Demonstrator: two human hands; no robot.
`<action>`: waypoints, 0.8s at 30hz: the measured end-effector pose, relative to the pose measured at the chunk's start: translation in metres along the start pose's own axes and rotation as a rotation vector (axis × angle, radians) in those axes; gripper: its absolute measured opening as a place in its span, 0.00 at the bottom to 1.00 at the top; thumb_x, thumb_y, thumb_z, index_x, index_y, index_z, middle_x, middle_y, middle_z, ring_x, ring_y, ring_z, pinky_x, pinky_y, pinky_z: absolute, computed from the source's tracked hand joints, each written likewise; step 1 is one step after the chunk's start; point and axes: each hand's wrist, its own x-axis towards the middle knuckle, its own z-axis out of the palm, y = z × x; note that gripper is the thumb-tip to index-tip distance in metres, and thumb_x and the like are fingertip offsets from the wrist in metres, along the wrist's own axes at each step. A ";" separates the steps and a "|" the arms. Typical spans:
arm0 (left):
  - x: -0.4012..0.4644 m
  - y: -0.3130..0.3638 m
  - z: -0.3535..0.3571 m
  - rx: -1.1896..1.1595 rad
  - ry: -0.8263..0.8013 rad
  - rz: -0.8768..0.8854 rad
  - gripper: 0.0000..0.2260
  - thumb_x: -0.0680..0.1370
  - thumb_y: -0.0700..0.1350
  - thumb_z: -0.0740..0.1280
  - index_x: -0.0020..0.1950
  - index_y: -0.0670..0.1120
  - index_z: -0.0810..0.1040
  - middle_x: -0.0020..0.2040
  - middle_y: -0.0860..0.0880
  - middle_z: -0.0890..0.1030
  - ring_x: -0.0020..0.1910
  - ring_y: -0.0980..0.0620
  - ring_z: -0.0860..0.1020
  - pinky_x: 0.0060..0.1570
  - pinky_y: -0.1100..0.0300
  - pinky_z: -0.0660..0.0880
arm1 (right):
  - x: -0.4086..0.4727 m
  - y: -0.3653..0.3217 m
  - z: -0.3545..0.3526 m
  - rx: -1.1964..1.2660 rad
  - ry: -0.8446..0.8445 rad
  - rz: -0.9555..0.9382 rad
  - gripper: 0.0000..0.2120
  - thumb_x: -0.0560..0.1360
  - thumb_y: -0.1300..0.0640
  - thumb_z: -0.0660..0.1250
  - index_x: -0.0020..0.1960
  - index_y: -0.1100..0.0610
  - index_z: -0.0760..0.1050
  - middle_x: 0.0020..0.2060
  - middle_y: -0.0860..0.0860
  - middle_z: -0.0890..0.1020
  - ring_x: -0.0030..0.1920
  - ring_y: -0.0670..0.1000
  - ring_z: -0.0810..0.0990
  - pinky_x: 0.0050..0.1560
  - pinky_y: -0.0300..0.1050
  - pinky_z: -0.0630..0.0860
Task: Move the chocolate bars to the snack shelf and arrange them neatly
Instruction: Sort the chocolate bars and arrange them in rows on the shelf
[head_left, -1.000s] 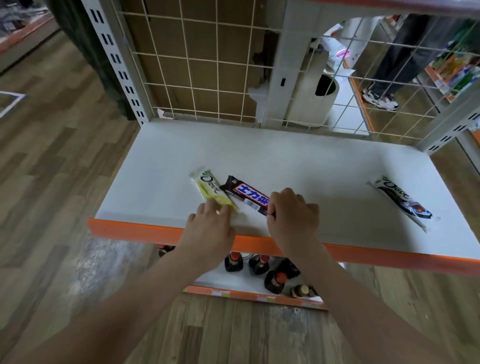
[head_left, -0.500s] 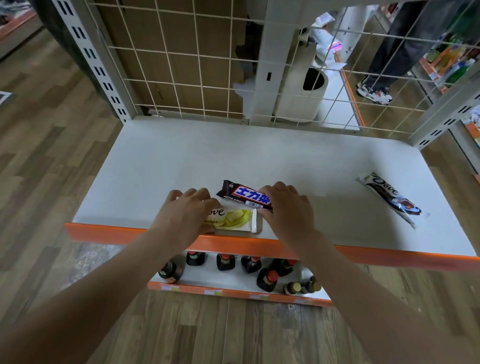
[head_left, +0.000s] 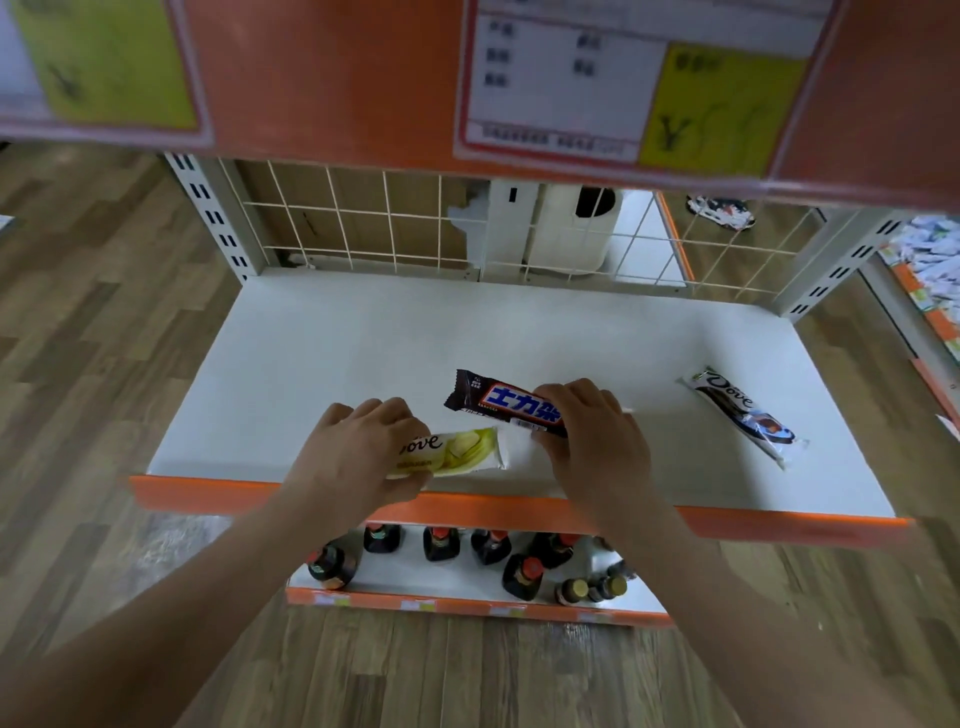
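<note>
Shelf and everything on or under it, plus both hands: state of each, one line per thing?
Shelf: holds three bars.
Yellow bar: flat, left hand gripping its end.
Brown bar: angled, right hand on its end.
Dark Dove bar: lying diagonal, untouched.
Bottles: upright on lower shelf.

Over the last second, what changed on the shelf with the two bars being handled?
The left hand turned the yellow Dove bar from angled to lying along the shelf's front edge. The right hand kept its hold on the brown bar, still slightly slanted. The dark Dove bar stayed untouched at right.
</note>
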 end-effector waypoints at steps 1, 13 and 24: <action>-0.005 0.003 -0.002 -0.033 0.003 -0.012 0.20 0.74 0.60 0.63 0.64 0.56 0.72 0.58 0.58 0.72 0.57 0.57 0.71 0.55 0.62 0.61 | -0.008 -0.001 -0.005 0.008 0.013 0.002 0.19 0.75 0.52 0.66 0.65 0.51 0.71 0.56 0.48 0.75 0.55 0.51 0.73 0.52 0.46 0.70; -0.078 0.048 -0.044 -0.120 0.065 0.013 0.21 0.72 0.58 0.66 0.63 0.56 0.73 0.56 0.57 0.72 0.55 0.57 0.72 0.52 0.62 0.60 | -0.088 -0.034 -0.072 -0.005 0.069 -0.024 0.18 0.75 0.54 0.66 0.65 0.48 0.71 0.58 0.48 0.74 0.58 0.54 0.73 0.50 0.47 0.70; -0.181 0.077 -0.130 -0.035 0.140 0.066 0.18 0.61 0.58 0.70 0.43 0.48 0.78 0.41 0.53 0.76 0.39 0.51 0.77 0.38 0.57 0.69 | -0.173 -0.099 -0.158 0.019 0.135 -0.155 0.17 0.68 0.59 0.74 0.56 0.53 0.78 0.48 0.50 0.79 0.46 0.56 0.77 0.43 0.49 0.73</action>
